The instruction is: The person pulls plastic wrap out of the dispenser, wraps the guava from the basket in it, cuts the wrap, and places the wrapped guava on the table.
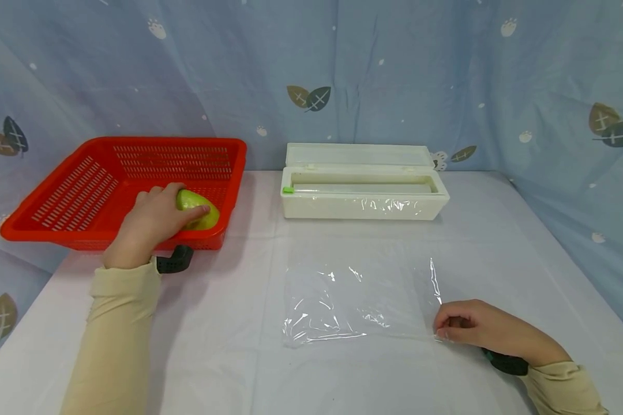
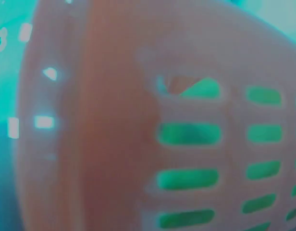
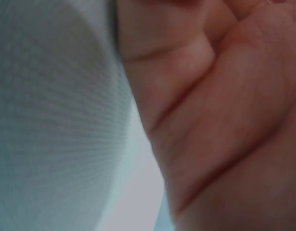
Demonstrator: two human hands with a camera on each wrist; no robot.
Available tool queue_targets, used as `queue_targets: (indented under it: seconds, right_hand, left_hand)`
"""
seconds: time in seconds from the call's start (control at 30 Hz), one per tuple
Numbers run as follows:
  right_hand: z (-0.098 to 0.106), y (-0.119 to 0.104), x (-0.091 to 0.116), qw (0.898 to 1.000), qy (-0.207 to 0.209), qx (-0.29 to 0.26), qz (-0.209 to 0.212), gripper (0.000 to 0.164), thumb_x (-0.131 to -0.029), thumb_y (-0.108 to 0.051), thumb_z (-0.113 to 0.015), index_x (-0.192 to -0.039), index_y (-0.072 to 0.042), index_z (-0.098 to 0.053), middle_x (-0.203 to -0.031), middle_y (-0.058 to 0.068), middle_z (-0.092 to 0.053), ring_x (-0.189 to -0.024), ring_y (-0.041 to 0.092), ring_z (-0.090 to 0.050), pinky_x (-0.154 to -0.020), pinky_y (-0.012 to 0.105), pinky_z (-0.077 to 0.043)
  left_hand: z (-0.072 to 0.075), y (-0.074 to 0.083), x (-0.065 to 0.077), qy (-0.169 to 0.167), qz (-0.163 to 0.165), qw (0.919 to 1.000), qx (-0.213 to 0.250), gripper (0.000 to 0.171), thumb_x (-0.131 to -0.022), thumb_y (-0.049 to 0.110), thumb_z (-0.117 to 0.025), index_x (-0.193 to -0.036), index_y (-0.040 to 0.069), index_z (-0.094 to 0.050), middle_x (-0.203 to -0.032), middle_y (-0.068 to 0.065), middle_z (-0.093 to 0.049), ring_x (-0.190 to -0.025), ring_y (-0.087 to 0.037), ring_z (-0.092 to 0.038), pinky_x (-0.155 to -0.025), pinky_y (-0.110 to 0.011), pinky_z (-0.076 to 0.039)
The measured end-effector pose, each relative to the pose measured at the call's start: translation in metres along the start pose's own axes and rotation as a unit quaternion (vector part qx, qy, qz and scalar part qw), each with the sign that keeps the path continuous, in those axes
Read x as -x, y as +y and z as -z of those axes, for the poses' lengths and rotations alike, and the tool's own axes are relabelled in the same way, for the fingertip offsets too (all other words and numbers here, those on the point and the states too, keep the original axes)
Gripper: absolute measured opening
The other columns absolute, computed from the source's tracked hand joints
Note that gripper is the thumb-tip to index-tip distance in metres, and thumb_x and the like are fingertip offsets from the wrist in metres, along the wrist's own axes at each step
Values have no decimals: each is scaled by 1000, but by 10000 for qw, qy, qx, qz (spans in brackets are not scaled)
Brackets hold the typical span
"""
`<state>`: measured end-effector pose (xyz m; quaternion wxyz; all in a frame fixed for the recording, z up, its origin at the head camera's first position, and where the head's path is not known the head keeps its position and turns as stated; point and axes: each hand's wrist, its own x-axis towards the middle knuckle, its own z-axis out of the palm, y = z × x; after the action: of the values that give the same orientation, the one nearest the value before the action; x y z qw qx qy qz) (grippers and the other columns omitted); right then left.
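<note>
In the head view my left hand (image 1: 153, 219) reaches over the front rim of a red plastic basket (image 1: 228, 173). It grips a smooth yellow-green fruit (image 1: 197, 210), thumb on the near side; its exact kind is unclear. Slotted basket wall (image 2: 196, 154) fills the left wrist view, hiding the fingers. On the table lies a sheet of clear plastic wrap (image 1: 353, 300), slightly creased. My right hand (image 1: 490, 328) pinches its lower right corner between thumb and curled fingers. Only the palm and folded fingers of the right hand (image 3: 225, 106) show in the right wrist view.
A white plastic-wrap dispenser box (image 1: 363, 207) stands at the back, its lid (image 1: 358, 154) raised. A green slider (image 1: 288, 190) sits at the left end of its front edge. White cloth (image 1: 342, 380) covers the table; a blue patterned curtain (image 1: 394, 69) hangs behind.
</note>
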<state>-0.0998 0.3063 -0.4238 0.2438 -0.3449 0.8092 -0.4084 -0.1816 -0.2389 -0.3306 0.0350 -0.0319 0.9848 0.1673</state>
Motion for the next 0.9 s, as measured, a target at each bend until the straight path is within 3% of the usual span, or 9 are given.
queue_targets:
  seconds: [0.23,0.47,0.7,0.9]
  right_hand:
    - [0,2,1,10000,-11,-21,80,10,-89,-9,-54,-93,-16,-59,-80,-3,-60,-65,9,-53,-55,22,-45]
    - [1,1,0,9999,-13,12,106,9,-89,-9,-54,-93,-16,-59,-80,-3,-59,-65,8,-53,-54,22,-44]
    - [0,1,0,9999,-11,4,103,9,-89,-10,-54,-92,-16,-59,-79,-3,-59,-65,8,-53,-54,22,-44]
    - [0,3,0,9999,6,23,153,10,-88,-9,-54,-93,-16,-59,-79,-4,-59,-64,8,-53,-53,22,-44]
  left_hand:
    - [0,9,2,-309,-86,9990,311,84,-77,61,-52,-133,5,-25,-114,-25,-27,-87,-36,-44,-56,-36,-46]
    - [-1,10,0,-438,-164,9984,308,80,-77,54,-58,-128,2,-26,-105,-19,-40,-89,-33,-44,-62,-39,-45]
    - [-3,9,-1,-399,-48,9986,357,85,-75,57,-60,-130,4,-23,-113,-22,-31,-88,-37,-48,-67,-44,-45]
    - [-3,9,-3,-477,-85,9982,357,87,-75,54,-60,-133,4,-20,-112,-20,-37,-95,-36,-44,-70,-46,-44]
